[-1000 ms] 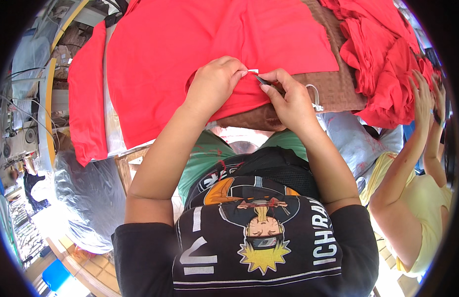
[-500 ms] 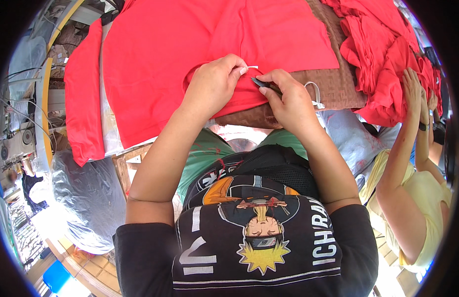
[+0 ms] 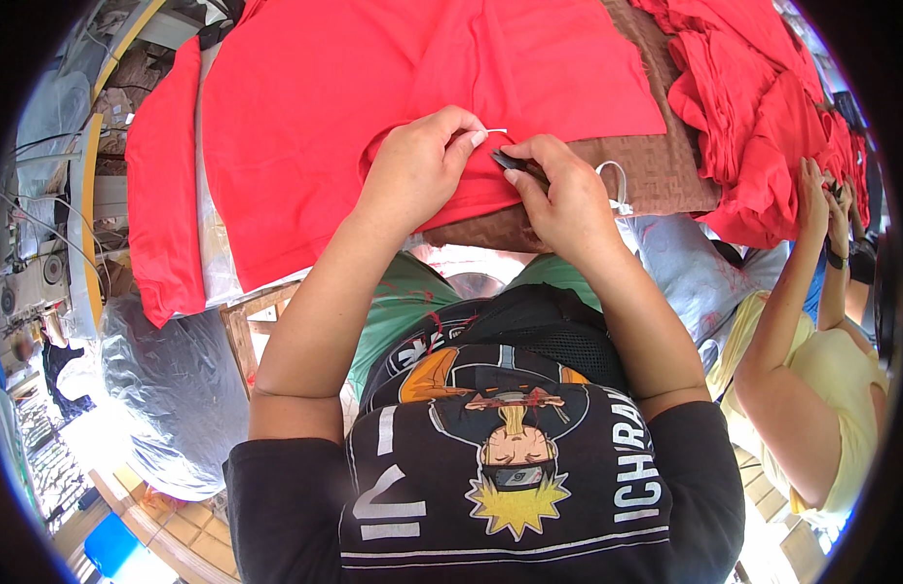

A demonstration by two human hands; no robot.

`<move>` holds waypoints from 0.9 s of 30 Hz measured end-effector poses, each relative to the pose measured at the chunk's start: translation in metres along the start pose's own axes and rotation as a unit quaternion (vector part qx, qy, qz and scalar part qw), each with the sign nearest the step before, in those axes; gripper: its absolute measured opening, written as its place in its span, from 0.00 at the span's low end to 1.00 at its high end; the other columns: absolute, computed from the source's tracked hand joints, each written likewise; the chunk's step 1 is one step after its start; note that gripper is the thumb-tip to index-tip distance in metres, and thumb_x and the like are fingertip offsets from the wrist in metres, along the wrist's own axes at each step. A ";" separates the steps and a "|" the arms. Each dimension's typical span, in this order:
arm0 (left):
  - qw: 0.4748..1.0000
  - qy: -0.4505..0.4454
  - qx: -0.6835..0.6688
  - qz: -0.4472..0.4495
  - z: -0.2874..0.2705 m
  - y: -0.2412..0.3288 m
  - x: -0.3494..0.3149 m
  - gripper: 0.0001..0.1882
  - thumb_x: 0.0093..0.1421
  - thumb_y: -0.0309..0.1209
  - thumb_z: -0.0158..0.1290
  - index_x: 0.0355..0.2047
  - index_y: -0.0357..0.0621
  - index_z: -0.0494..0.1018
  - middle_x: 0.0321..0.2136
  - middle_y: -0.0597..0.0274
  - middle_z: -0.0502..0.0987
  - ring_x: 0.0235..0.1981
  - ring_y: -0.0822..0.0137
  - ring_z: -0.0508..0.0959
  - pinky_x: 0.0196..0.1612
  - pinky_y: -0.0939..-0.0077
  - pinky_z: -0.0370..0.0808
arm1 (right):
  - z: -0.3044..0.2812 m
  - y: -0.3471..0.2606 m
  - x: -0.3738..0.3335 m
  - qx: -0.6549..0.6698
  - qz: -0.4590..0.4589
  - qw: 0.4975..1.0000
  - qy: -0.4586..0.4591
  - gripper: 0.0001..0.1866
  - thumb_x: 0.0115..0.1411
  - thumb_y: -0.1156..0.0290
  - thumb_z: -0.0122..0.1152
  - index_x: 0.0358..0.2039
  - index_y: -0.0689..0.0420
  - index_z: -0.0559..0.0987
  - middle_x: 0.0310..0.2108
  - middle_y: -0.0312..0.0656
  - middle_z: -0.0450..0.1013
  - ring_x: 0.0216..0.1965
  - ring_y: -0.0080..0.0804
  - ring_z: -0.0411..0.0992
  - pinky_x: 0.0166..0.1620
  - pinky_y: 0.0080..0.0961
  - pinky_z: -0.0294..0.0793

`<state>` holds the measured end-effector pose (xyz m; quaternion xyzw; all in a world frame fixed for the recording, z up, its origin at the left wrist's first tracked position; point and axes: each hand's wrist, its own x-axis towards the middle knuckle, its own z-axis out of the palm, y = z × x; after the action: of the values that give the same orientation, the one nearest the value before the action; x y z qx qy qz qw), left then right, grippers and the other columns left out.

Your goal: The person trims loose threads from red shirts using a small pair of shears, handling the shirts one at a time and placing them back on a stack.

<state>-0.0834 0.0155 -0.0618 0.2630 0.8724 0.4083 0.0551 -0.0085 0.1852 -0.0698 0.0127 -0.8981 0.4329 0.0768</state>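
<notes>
Red cloth: beneath both hands.
White strip: left hand fingers pinching it, seemingly for steadiness.
Black tool: right hand fingers pinching.

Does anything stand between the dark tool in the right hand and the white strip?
Nothing visible does: only red cloth shows between the dark tool and the white strip, which the left hand pinches.

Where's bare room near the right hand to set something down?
Brown cloth between flat red fabric and the crumpled red pile, right of the white cord. Crowded: between the left hand, pinching a white strip, and the right hand, holding a black tool.
</notes>
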 end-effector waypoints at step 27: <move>0.999 0.025 -0.032 0.009 0.004 -0.003 -0.001 0.08 0.61 0.32 0.53 0.34 0.40 0.75 0.28 0.50 0.79 0.30 0.51 0.79 0.33 0.63 0.74 | -0.003 -0.003 -0.003 -0.035 -0.008 0.999 -0.001 0.08 0.57 0.73 0.57 0.37 0.59 0.75 0.38 0.47 0.75 0.37 0.50 0.74 0.39 0.42 0.73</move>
<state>-0.0829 0.0160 -0.0667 0.2587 0.8576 0.4430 0.0376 -0.0046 0.1855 -0.0658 0.0181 -0.9126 0.4006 0.0797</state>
